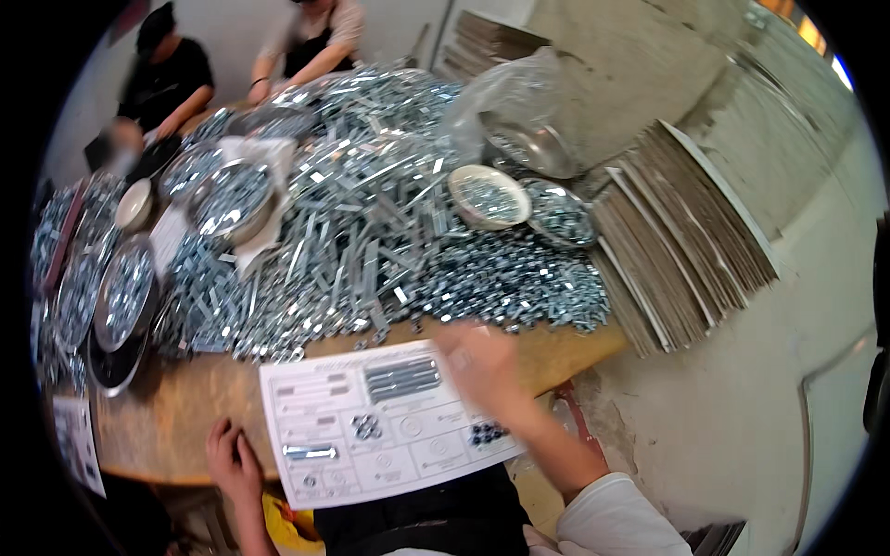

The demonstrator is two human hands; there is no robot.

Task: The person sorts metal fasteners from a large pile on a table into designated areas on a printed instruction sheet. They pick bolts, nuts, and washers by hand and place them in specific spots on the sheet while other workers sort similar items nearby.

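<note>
A white printed sheet (385, 468) with boxes lies at the near table edge. On it rest several long metal rods (403, 378), a cluster of silver nuts (366, 426), one thick bolt (311, 452) and some dark nuts (487, 433). My right hand (477, 366) is over the sheet's upper right part, close to the hardware pile; motion smears its fingers, so whether it holds anything is unclear. Left of the sheet, my left hand (236, 463) rests at the table edge, fingers loosely bent and apart, with nothing visible in it.
A big heap of loose metal hardware (362, 222) covers the wooden table (204, 398). Bowls stand in it, among them a cream bowl (489, 197) and a steel bowl (232, 199). Stacked cardboard (681, 241) lies right. Two people (176, 79) work across the table.
</note>
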